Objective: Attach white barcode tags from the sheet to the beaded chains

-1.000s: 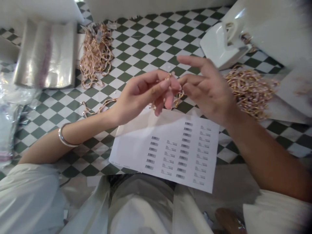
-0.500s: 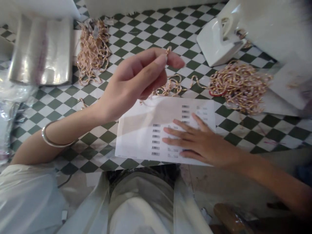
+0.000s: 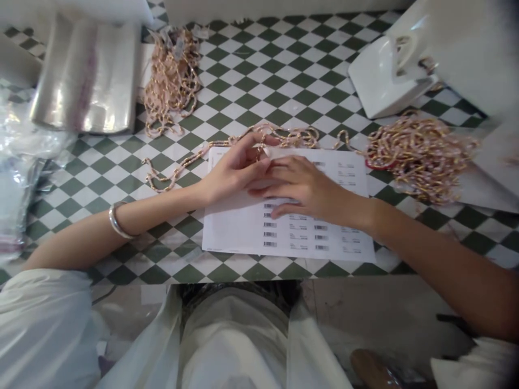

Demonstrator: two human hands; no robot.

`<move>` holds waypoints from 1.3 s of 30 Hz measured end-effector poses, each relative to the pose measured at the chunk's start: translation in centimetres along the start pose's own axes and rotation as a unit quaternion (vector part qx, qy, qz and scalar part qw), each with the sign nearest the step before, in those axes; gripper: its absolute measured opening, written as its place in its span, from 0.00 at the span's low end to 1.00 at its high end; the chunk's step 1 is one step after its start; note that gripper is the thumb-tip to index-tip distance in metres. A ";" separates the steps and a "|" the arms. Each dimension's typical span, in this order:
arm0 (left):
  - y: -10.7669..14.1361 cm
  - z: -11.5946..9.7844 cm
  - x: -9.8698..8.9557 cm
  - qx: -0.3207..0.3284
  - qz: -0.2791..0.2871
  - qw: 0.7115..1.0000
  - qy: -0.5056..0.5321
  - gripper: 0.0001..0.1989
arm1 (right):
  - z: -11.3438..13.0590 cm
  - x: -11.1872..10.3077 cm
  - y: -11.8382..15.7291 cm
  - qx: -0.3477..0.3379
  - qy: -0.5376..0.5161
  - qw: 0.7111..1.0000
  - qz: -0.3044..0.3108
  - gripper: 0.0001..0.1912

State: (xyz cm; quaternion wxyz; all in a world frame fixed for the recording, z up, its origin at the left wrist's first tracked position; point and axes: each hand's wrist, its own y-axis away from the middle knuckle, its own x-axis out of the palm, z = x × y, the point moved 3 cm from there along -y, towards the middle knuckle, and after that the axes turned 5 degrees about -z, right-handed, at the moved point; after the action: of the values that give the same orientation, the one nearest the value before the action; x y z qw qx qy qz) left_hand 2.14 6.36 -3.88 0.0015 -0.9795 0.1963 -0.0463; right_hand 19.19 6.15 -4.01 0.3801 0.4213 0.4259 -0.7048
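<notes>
My left hand (image 3: pixel 231 175) is closed, thumb and fingers pinching the end of a pink-and-gold bead strand (image 3: pixel 188 160) above a sheet of barcode labels (image 3: pixel 233 227). The rest of the strand trails along the table behind my hands. From the right, my right hand (image 3: pixel 306 186) reaches over the same sheet with its fingers stretched out. Its fingertips overlap those of my left hand; whether they touch the strand is hidden. Rows of printed barcodes show below and beside the hands.
A bundle of bead strands with tags (image 3: pixel 172 81) lies at the back left, beside a stack of clear plastic bags (image 3: pixel 87 81). Another bead heap (image 3: pixel 421 156) is at the right, near a white plastic device (image 3: pixel 385 81). The checkered table's front edge (image 3: pixel 194 275) runs before me.
My left hand has come down toward the label sheet with the bead strand. My right hand has lifted from the sheet's right part and moved up and left to meet it.
</notes>
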 end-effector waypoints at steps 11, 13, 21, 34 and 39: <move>-0.3 0.5 0.2 -0.002 -0.071 0.997 0.013 0.10 | -0.7 0.5 -0.5 0.010 -0.052 0.998 -0.033 0.19; -0.2 0.6 0.3 0.020 -0.068 0.997 0.035 0.10 | -0.6 0.5 -0.5 -0.004 -0.047 0.998 -0.052 0.18; 0.1 1.3 1.2 0.058 -0.051 0.997 -0.010 0.09 | -0.7 1.0 -0.2 -0.029 -0.033 0.993 -0.107 0.16; 0.2 1.2 1.4 0.039 -0.053 0.998 -0.021 0.10 | -0.2 0.7 -0.9 -0.028 -0.012 0.985 -0.171 0.04; 0.2 1.3 1.8 0.041 -0.068 0.997 -0.007 0.11 | 0.0 1.0 -1.0 -0.011 0.005 0.984 -0.178 0.06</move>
State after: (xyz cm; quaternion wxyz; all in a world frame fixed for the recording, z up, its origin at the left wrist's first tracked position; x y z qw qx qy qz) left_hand 3.88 5.46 -5.05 0.0402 -0.9900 0.1268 -0.0477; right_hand 17.95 6.35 -4.61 0.2511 0.3381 0.5033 -0.7546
